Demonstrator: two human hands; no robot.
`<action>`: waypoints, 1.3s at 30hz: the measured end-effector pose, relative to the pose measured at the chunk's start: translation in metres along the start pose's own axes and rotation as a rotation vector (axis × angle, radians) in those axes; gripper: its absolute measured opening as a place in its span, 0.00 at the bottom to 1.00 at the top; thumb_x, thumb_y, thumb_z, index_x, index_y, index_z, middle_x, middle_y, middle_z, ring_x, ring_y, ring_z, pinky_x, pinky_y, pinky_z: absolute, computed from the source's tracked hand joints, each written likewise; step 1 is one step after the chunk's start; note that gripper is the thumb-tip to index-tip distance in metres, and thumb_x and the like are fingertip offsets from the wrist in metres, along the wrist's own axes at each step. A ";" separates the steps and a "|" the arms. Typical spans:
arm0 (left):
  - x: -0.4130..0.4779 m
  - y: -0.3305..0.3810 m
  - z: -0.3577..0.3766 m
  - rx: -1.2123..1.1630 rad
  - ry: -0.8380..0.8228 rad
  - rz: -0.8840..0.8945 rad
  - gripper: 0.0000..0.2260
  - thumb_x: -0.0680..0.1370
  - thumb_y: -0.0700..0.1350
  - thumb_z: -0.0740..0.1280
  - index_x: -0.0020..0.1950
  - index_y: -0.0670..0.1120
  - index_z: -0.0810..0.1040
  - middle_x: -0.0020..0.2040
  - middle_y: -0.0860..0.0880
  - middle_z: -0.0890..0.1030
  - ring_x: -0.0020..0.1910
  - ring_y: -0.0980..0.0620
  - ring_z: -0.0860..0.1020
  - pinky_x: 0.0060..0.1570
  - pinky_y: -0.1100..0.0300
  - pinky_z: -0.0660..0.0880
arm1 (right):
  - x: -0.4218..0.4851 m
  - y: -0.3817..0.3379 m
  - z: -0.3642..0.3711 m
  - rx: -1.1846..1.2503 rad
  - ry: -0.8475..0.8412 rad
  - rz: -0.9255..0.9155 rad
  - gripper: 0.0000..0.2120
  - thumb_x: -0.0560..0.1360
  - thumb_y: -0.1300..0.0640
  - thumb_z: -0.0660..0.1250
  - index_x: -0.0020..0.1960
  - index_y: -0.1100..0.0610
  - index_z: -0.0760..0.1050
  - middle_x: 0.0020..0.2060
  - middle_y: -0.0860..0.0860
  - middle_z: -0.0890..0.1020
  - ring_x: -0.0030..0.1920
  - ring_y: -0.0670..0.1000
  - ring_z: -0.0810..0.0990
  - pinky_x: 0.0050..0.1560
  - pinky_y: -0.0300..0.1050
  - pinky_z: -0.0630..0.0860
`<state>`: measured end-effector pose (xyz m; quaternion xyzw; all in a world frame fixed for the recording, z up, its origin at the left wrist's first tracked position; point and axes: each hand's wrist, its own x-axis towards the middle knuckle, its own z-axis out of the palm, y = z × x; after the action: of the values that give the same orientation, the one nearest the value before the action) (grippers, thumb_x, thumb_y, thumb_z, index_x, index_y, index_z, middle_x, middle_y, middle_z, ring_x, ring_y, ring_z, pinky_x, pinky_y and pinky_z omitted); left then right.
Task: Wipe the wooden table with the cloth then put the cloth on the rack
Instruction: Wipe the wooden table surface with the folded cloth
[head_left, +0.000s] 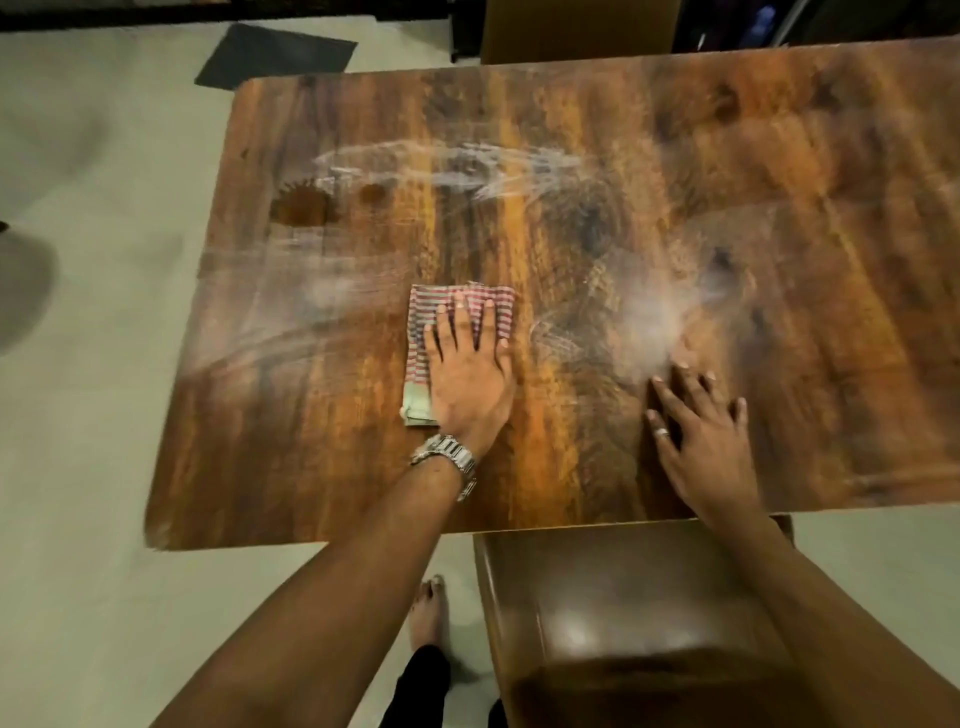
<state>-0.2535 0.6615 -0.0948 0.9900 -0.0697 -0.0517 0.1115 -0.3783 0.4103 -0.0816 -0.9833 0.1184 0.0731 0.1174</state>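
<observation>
The left hand (470, 382) lies flat with fingers spread on the cloth (457, 332), pressing the folded striped square onto the tabletop (571, 234) near the middle, a little toward the near edge; it is a flat-palm press, no pinch, so the grip is wide and holds the cloth only by pressure. The right hand (698, 434) rests bare and spread on the wood just to the side, holding nothing. Pale smears (447, 166) arc across the far half and a dark ring (301, 208) sits toward the far left corner, so I'd say much wiping is left. The risk, as I see it: with only the palm on it, the cloth could bunch or slide out from under the fingers on a fast stroke, or just drag the wet film around and leave fresh streaks. The chair (634, 613) pushed against the near edge may hamper reaching the far side. No rack shows from here.
</observation>
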 end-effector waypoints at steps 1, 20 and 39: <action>0.000 0.023 0.005 -0.014 -0.004 0.030 0.27 0.82 0.54 0.46 0.79 0.48 0.65 0.79 0.39 0.62 0.79 0.37 0.58 0.78 0.39 0.52 | 0.001 0.004 -0.001 0.000 -0.003 0.011 0.24 0.82 0.44 0.52 0.78 0.46 0.60 0.80 0.50 0.56 0.80 0.54 0.49 0.77 0.64 0.46; 0.063 0.177 0.043 -0.126 -0.011 0.148 0.24 0.83 0.53 0.52 0.80 0.51 0.63 0.80 0.43 0.61 0.79 0.38 0.56 0.78 0.41 0.48 | 0.040 0.035 -0.021 -0.027 -0.011 0.061 0.25 0.83 0.46 0.52 0.78 0.49 0.60 0.79 0.52 0.56 0.80 0.57 0.50 0.78 0.62 0.47; 0.057 -0.261 -0.064 -0.013 0.094 -0.421 0.26 0.85 0.56 0.45 0.83 0.51 0.53 0.83 0.42 0.53 0.81 0.41 0.49 0.79 0.43 0.44 | 0.085 -0.242 0.037 -0.048 -0.095 -0.257 0.26 0.82 0.40 0.50 0.79 0.43 0.55 0.80 0.49 0.50 0.80 0.58 0.43 0.76 0.66 0.42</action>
<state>-0.1569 0.9187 -0.0970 0.9833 0.1441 -0.0280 0.1079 -0.2399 0.6297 -0.0797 -0.9883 -0.0161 0.1070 0.1075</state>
